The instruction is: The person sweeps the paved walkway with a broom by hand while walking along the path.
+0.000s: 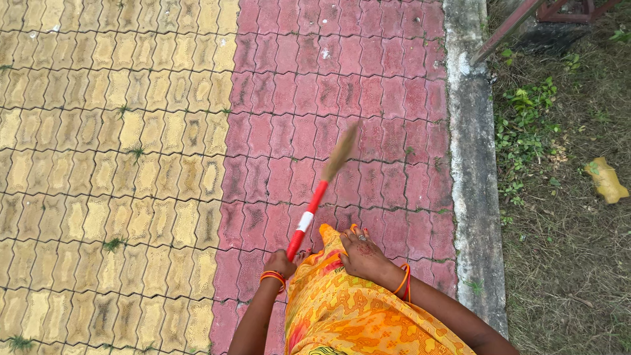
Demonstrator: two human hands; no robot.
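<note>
My left hand (281, 264) is closed around the red handle of a broom (307, 219). The handle has a white band, and its straw-coloured bristles (342, 152) are blurred over the red paving (342, 112). My right hand (363, 255) rests flat on the orange and yellow patterned cloth (342, 309) that I wear, holding a fold of it against me. Both wrists carry red and orange bangles.
Yellow paving blocks (112, 164) with small weeds fill the left side. A grey concrete kerb (470, 164) borders the red paving on the right. Beyond it lie dry grass, green plants (526, 118), a yellow scrap (606, 180) and a rusty metal frame (526, 16).
</note>
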